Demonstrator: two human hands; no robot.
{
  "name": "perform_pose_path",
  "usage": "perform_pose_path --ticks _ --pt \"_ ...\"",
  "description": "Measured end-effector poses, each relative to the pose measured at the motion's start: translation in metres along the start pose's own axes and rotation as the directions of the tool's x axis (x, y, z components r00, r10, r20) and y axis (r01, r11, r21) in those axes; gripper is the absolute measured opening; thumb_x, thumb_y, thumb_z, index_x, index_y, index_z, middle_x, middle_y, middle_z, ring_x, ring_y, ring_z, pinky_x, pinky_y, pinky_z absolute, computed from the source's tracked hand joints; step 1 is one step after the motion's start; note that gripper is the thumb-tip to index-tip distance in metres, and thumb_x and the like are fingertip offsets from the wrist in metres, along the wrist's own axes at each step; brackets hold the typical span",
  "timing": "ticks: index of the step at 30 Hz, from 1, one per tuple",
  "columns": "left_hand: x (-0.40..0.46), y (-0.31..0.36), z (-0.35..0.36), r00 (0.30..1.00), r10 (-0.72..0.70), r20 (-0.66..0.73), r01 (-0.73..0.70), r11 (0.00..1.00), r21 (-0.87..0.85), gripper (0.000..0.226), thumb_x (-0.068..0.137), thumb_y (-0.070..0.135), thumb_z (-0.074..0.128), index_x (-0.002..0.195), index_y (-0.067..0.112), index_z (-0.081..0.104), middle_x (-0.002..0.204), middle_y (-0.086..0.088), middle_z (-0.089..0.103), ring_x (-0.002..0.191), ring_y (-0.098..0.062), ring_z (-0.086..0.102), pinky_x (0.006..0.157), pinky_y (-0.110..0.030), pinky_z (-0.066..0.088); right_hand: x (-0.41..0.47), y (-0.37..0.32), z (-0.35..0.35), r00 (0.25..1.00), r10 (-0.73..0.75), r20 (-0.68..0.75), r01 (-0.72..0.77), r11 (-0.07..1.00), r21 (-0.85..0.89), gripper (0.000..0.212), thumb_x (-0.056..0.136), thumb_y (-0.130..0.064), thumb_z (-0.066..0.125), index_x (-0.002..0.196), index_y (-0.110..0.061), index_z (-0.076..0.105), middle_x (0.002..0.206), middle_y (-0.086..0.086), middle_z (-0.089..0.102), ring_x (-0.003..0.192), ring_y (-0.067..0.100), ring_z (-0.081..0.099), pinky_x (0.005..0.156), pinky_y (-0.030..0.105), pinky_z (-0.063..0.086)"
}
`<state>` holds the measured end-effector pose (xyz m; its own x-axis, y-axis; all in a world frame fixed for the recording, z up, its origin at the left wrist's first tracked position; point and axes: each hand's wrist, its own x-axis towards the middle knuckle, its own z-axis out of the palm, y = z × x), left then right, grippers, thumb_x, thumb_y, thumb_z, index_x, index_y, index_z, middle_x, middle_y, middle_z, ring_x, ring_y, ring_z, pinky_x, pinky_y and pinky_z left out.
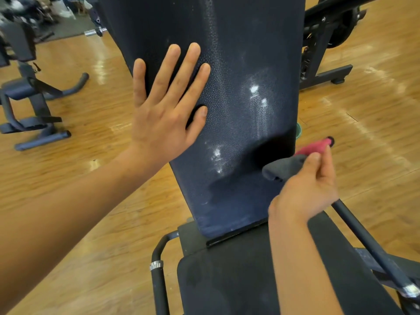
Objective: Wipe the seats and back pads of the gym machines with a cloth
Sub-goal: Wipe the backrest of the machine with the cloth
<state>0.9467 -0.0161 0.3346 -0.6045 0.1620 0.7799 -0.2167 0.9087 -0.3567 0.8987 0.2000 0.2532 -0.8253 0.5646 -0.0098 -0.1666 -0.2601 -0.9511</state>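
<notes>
From the head view I see my left hand (166, 105) spread flat on the back pad (245, 64), fingers (193, 64) straight, holding nothing. My right hand (304, 189) pinches the cloth (281, 169) low at the pad's right edge. White smears (256, 96) sit between the two hands. I judge the small bunched cloth could skip them, or slip from such a light pinch.

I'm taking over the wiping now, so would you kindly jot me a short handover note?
Left hand: open, flat against the back pad, steadying it.
Right hand: pinching the grey cloth at the pad's lower right edge.
Done: cannot tell how much has been wiped.
Left: white smears show mid-pad and lower down; the seat below looks dusty too.
</notes>
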Motion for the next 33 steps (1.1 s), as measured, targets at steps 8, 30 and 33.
perform_pose_path --ticks 8,30,33 --pt "-0.002 0.001 0.003 1.0 -0.003 -0.022 0.003 1.0 -0.017 0.053 0.107 0.035 0.047 0.156 0.015 0.042 0.164 -0.01 0.035 0.152 -0.035 0.031 0.116 -0.068 0.02 -0.081 0.035 0.011 0.929 -0.132 0.344 0.203 0.963 -0.179 0.032 0.096 -0.007 0.057 0.123 -0.02 0.069 0.132 -0.005 0.061 0.131 0.006 0.049 0.106 0.019 0.04" --pt "-0.001 0.001 0.002 1.0 0.007 -0.026 -0.007 1.0 0.002 0.053 0.106 0.037 0.046 0.155 0.015 0.044 0.162 -0.01 0.038 0.151 -0.033 0.034 0.117 -0.065 0.021 -0.094 0.041 0.019 0.912 -0.224 0.345 0.309 0.927 -0.213 0.032 0.099 -0.006 0.054 0.128 -0.016 0.065 0.136 0.003 0.059 0.134 0.013 0.047 0.118 0.033 0.03" --pt "-0.001 0.0 0.003 1.0 0.002 -0.031 -0.002 1.0 -0.009 0.053 0.106 0.036 0.046 0.155 0.015 0.045 0.162 -0.01 0.039 0.151 -0.033 0.034 0.116 -0.065 0.021 -0.102 0.039 0.012 0.913 -0.141 0.383 0.22 0.961 -0.17 0.036 0.098 -0.002 0.055 0.127 -0.02 0.065 0.135 0.0 0.06 0.134 0.007 0.047 0.116 0.038 0.033"
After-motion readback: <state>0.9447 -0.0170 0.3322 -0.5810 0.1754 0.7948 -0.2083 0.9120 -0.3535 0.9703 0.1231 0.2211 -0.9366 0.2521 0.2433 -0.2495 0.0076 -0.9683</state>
